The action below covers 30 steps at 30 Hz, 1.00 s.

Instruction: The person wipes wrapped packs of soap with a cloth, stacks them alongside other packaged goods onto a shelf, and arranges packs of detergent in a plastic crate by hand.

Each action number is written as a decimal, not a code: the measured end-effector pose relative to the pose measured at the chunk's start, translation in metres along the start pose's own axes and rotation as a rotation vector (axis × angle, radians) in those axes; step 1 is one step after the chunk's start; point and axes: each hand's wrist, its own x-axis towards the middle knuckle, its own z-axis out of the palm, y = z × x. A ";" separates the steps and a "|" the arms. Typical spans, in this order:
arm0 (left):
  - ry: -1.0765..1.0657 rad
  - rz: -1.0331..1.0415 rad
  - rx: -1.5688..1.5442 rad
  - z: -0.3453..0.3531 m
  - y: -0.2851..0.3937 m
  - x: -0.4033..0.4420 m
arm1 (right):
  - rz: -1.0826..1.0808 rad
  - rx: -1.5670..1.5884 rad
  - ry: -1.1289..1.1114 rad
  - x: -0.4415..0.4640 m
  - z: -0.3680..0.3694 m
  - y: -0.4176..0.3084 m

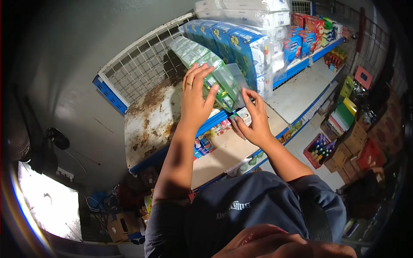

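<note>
My left hand [197,96], a ring on one finger, lies with its fingers apart against a row of green packs [221,92] on the upper shelf. Beside them stands a clear plastic container [235,79]. My right hand [257,122] has its index fingertip at that container's near edge. Between its thumb and fingers is a small white box with a picture [244,115]; the palm side of the grip is hidden. Blue plastic-wrapped packs with yellow flowers [234,45] stand right behind the green packs.
Left of the packs the shelf board [148,114] is stained brown, with a wire grid [142,60] behind. White wrapped packs [275,19] and blue boxes [307,42] stand farther right. Small packets [204,146] lie on the lower shelf. A red crate of bottles [319,150] sits on the floor.
</note>
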 end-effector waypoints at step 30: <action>-0.192 0.020 0.258 0.018 0.033 0.028 | -0.090 0.023 0.102 -0.026 0.019 0.021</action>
